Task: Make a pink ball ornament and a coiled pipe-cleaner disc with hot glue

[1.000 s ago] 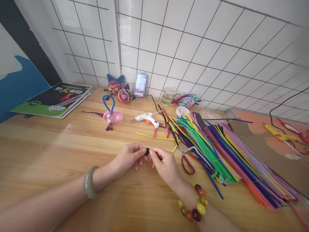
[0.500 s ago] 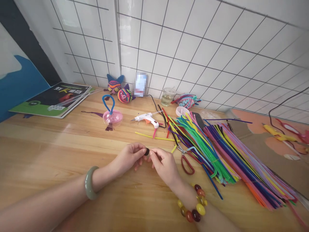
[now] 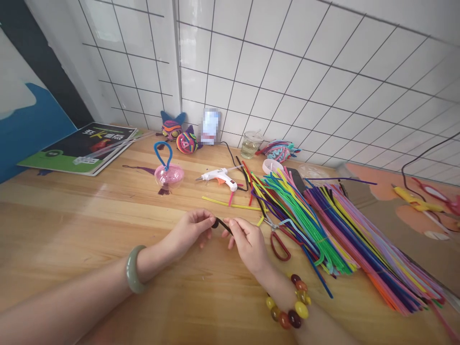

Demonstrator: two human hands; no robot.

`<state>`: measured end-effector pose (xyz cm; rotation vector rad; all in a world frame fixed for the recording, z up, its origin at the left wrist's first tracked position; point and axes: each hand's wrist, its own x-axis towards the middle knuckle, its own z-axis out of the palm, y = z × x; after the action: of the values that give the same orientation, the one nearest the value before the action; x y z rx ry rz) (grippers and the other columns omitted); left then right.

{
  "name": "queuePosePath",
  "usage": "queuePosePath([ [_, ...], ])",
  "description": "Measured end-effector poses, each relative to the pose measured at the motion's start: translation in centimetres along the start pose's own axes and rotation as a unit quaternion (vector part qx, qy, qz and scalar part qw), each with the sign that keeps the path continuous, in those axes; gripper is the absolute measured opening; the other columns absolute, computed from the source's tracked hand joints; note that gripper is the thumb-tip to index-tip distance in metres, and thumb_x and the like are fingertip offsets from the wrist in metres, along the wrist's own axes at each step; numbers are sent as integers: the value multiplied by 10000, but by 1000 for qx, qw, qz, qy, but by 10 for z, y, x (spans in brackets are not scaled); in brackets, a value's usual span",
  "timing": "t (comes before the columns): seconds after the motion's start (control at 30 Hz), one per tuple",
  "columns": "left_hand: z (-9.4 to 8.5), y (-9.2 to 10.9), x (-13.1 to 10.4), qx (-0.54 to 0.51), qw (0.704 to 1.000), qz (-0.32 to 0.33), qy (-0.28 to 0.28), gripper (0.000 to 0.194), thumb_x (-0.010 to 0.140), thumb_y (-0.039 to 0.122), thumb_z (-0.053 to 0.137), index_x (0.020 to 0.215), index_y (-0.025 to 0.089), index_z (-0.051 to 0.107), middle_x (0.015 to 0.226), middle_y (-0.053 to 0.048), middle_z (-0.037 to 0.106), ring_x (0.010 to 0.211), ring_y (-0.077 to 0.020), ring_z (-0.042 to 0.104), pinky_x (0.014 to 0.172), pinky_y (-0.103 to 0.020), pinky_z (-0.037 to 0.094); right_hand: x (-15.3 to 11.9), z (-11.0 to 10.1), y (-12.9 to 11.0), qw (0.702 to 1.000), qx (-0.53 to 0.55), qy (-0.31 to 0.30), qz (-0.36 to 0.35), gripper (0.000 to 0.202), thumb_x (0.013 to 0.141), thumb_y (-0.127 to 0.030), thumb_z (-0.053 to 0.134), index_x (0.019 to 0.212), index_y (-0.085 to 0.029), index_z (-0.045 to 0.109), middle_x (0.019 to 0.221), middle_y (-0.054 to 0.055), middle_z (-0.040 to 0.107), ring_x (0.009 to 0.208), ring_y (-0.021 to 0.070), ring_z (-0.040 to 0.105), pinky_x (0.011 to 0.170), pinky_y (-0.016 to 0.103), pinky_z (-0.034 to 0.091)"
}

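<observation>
A black pipe cleaner stretches between my two hands above the wooden table. Its coiled end is pinched between the thumb and fingers of my left hand, which has a green bangle on the wrist. The straight end runs into the closed fingers of my right hand, which wears a beaded bracelet. Just right of that hand lie red-handled scissors, partly under pipe cleaners. Beyond my hands are a white glue gun, pointing left, and a clear pink ball with a blue loop on top.
Bundles of colourful pipe cleaners spread across the right. Along the tiled wall stand wrapped figures, a phone and a glass jar. A magazine lies far left. A yellow glue gun rests on cardboard at right.
My right hand has moved slightly right, away from my left. A straight length of black pipe cleaner now shows between them, where only a small black coil was visible before.
</observation>
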<state>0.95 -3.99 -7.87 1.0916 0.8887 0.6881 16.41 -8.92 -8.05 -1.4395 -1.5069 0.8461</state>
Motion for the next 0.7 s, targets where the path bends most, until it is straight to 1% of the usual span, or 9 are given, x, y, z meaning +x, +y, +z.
queuePosePath([
  [0.1,-5,-3,2,-30,999,3,12,233,716,362,600,717,140,532,503,28,514,364,-59,406,352,-175,321,1,-1,1,999,26,17,16,354,892,-374,340,933,-143,604,676,30,640,445,101,549,466,214,439],
  [0.17,-8,-4,4,-52,998,12,26,229,714,361,605,722,141,541,516,26,514,391,-63,417,366,-175,322,3,-3,2,999,38,27,24,359,891,-381,337,946,-139,597,676,32,642,441,101,552,462,214,437],
  [0.33,-14,-1,7,-83,994,24,68,243,687,365,632,712,134,564,528,18,512,424,-69,425,405,-184,333,7,-6,5,997,50,47,25,375,879,-398,351,900,-122,604,660,45,648,420,99,546,430,212,433],
  [0.43,-17,0,9,-94,991,40,91,234,677,351,641,697,132,561,547,12,513,453,-76,442,421,-183,335,10,-8,8,997,47,58,21,381,877,-404,351,904,-121,605,662,48,646,426,102,545,426,214,435],
  [0.57,-23,1,12,-120,984,63,118,211,675,332,639,698,141,552,566,18,514,478,-75,451,437,-176,337,15,-11,15,997,23,75,12,375,870,-415,366,916,-129,604,698,51,651,460,111,558,469,228,452],
  [0.7,-28,3,16,-164,973,72,143,207,644,294,664,699,139,539,578,24,518,470,-65,448,436,-174,342,23,-18,25,996,2,87,-1,351,859,-405,394,946,-129,592,787,77,661,525,130,590,537,256,471],
])
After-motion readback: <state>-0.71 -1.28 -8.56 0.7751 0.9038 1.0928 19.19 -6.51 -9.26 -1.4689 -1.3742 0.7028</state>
